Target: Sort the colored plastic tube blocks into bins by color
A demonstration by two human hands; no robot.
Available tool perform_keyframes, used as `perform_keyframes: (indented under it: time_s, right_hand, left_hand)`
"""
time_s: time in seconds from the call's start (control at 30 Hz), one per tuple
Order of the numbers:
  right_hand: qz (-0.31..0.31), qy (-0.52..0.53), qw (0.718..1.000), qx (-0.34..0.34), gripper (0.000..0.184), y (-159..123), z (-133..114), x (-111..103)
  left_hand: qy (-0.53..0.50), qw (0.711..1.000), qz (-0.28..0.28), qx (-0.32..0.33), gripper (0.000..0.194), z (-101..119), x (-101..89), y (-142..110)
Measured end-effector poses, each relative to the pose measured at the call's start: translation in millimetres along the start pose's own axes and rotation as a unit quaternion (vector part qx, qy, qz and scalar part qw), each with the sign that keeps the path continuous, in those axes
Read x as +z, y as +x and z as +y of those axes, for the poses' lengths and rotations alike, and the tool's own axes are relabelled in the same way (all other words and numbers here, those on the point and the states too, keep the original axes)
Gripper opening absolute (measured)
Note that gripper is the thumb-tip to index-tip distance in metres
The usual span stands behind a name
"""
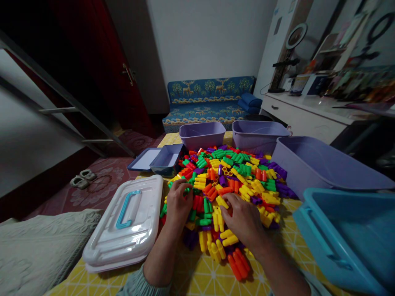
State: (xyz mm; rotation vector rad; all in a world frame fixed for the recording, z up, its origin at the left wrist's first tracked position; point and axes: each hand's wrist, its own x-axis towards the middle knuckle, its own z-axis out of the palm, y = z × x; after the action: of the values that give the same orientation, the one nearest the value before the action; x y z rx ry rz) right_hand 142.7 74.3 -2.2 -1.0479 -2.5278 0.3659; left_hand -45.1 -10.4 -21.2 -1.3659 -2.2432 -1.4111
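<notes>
A wide heap of plastic bullet-shaped building pieces [216, 222] in yellow, green, orange, red and purple covers the middle of the table. At the heap's left side is my left hand [178, 203], fingers curled into a pinch. Bits of green show beside its fingertips, but whether they are in its grip is unclear. My right hand [242, 213] lies over the front right part of the heap, with a yellow plastic piece [221, 202] between thumb and fingers. Joined orange pieces [238, 264] lie at the heap's near edge.
Purple bins [202, 142] stand behind and right of the heap. A blue bin [327, 242] is at the near right. To the left lie a white lid [140, 222] with a blue handle and a small dark box [166, 169]. A patterned sofa [210, 100] stands beyond the table.
</notes>
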Motion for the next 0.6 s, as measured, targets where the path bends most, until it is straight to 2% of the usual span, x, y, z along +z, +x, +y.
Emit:
perform_keyframes:
  time_s: [0.13,0.23,0.33,0.43,0.53,0.6]
  right_hand:
    - [0.004,0.007,1.0,0.0,0.011,-0.7,0.3,0.5]
    - [0.008,0.008,1.0,-0.007,0.009,-1.0,1.1,0.9]
    - [0.017,0.034,0.999,-0.016,0.013,-1.1,3.2,1.1]
    - [0.056,0.092,0.994,-0.021,0.024,-1.4,6.0,1.1]
    - [0.097,0.193,0.976,0.0,0.038,-2.0,7.3,1.2]
    - [0.09,0.292,0.952,0.021,0.042,-1.9,6.9,1.1]
  left_hand:
    - [-0.049,0.998,0.045,0.009,0.016,9.6,-5.2,-0.3]
    - [-0.163,0.985,0.052,-0.022,0.011,17.9,-5.8,-1.1]
    - [-0.305,0.948,0.008,-0.094,0.009,25.0,-1.1,-3.3]
    - [-0.395,0.902,-0.067,-0.159,0.02,30.0,5.4,-7.0]
    - [-0.428,0.881,-0.109,-0.171,0.023,35.1,8.6,-10.2]
    - [-0.439,0.874,-0.126,-0.165,0.023,39.3,8.2,-11.2]
